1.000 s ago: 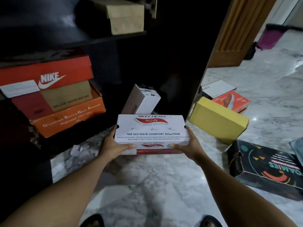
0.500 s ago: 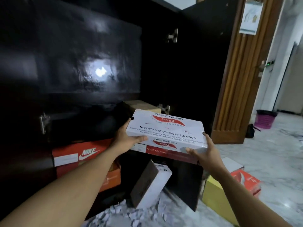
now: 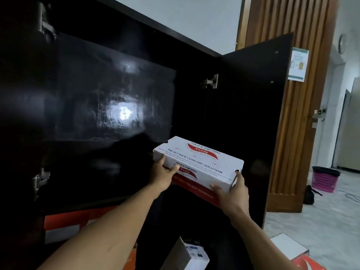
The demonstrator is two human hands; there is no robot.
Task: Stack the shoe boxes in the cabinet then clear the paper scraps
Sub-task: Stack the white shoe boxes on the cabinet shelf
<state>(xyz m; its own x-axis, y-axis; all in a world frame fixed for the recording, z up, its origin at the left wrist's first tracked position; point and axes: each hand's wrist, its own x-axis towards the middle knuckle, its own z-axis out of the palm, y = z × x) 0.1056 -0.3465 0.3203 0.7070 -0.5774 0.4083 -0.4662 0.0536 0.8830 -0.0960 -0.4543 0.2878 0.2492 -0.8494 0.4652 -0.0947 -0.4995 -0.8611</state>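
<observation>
Box (image 3: pixel 196 162) is up in the air at the cabinet (image 3: pixel 87 90) mouth, tilted, with the left hand (image 3: pixel 162 175) gripping its near-left corner and the right hand (image 3: pixel 232 193) the near-right end. I'd level it before sliding it in. The shelf is too dark to see, probably just ahead.

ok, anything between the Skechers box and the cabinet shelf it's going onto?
Nothing visible. The left hand and right hand hold the Skechers box at the open cabinet; the cabinet door is swung open to its right, clear of it. The space behind the box is too dark to rule out something there.
</observation>
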